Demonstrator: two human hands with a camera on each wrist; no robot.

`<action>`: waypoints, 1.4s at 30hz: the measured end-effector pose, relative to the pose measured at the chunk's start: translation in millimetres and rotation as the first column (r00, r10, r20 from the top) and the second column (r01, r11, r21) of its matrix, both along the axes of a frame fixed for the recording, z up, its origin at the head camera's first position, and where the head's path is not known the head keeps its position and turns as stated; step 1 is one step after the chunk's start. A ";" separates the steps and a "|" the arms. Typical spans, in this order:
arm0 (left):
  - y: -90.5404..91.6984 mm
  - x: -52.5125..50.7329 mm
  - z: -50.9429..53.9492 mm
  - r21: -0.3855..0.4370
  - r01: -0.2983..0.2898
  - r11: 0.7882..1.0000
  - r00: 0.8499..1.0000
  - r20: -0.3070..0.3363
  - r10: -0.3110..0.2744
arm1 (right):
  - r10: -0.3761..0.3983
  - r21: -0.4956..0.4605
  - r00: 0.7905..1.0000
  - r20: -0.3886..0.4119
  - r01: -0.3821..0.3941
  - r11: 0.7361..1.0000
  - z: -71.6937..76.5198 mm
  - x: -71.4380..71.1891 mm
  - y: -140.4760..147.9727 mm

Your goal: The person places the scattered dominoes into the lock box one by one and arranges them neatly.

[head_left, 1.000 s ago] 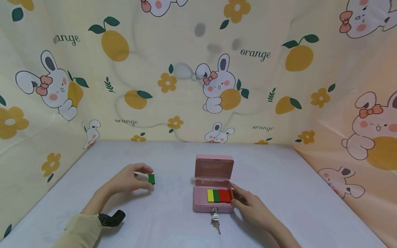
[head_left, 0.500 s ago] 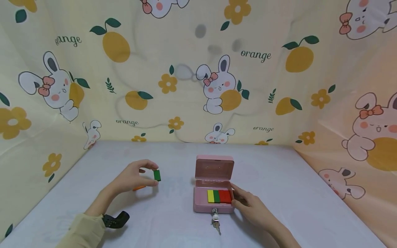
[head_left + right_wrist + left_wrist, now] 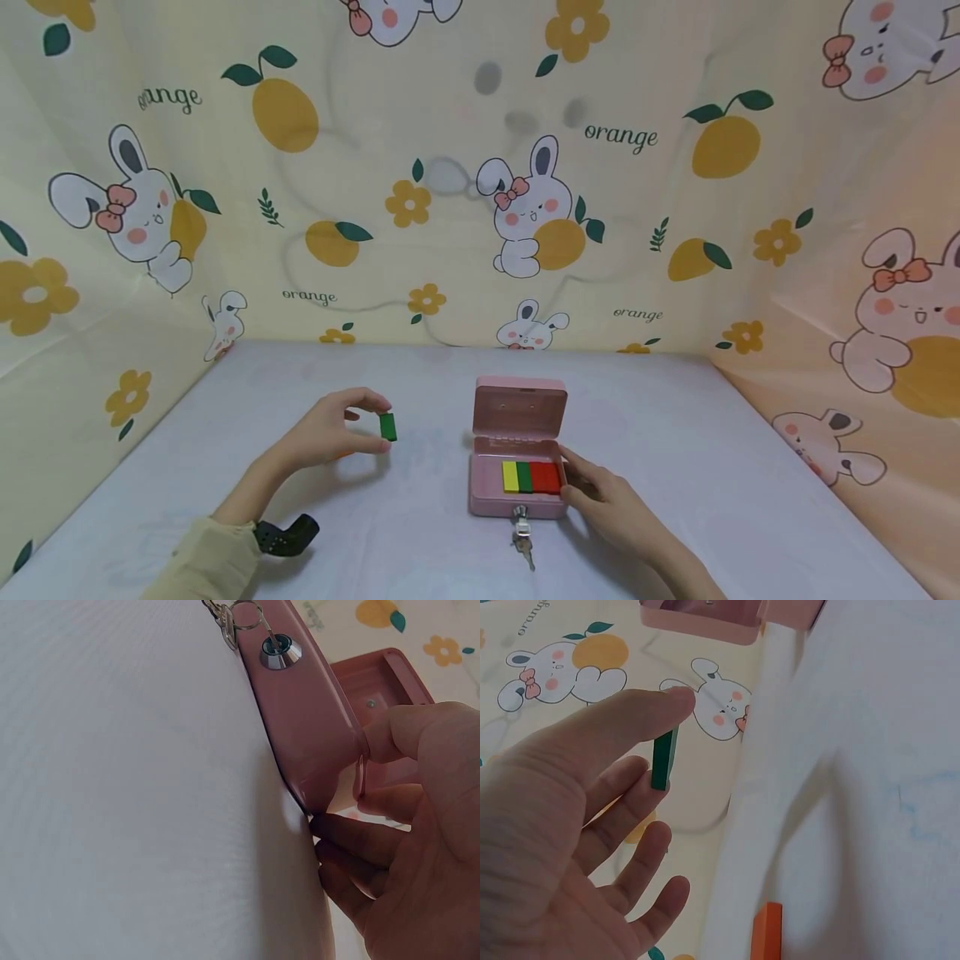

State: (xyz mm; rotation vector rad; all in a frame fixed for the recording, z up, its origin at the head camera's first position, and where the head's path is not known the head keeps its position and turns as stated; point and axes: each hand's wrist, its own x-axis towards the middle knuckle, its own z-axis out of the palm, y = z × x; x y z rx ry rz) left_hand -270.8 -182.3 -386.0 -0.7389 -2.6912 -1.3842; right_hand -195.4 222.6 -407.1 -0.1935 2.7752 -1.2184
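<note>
My left hand [image 3: 322,435] pinches a green block [image 3: 387,427] between thumb and finger, above the table left of the box. In the left wrist view the block [image 3: 662,759] stands upright between the thumb and a fingertip, the other fingers loosely bent. A pink cash box [image 3: 491,507] lies with its lid [image 3: 520,410] raised. Inside, a yellow block [image 3: 510,477], a green one [image 3: 524,477] and red blocks [image 3: 545,478] lie side by side. My right hand [image 3: 611,504] holds the box's right side, thumb at the rim and fingers against the wall.
An orange block [image 3: 767,934] lies on the table [image 3: 420,533] beneath the left hand. Keys [image 3: 522,543] hang from the lock at the box's front. A black wrist device [image 3: 287,536] sits on the left forearm. Patterned cloth [image 3: 450,208] surrounds the table.
My left hand has moved rightward with the green block, a little closer to the box. The right hand stays at the box's side. The view has shifted slightly.
</note>
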 end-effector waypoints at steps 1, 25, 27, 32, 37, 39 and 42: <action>1.0 0.0 0.0 0.001 0.006 1.000 1.000 -0.006 -0.006 | -0.002 0.001 1.000 0.002 0.002 1.000 -0.2 0.1 0.2; 19.2 7.9 3.2 0.037 0.058 0.998 0.997 -0.045 -0.056 | 0.005 0.003 1.000 -0.016 -0.005 1.000 1.6 1.3 -0.6; 19.9 7.7 2.6 0.038 0.056 0.998 0.998 -0.045 -0.054 | 0.006 0.005 1.000 -0.016 -0.006 1.000 1.9 1.4 -0.8; 21.9 7.2 0.8 0.042 0.060 0.997 0.997 -0.049 -0.058 | 0.008 0.006 1.000 -0.014 -0.007 1.000 1.7 1.4 -0.6; 24.9 8.5 0.7 0.040 0.059 0.997 0.997 -0.050 -0.057 | 0.004 0.006 1.000 -0.008 -0.004 1.000 1.0 1.7 -0.3; 26.2 9.2 0.9 0.038 0.059 0.998 0.997 -0.052 -0.057 | 0.003 0.002 1.000 -0.005 -0.003 1.000 0.9 1.8 -0.3; 27.9 9.9 1.2 0.037 0.059 0.998 0.997 -0.052 -0.057 | 0.004 -0.005 1.000 -0.001 -0.004 1.000 0.9 1.9 0.0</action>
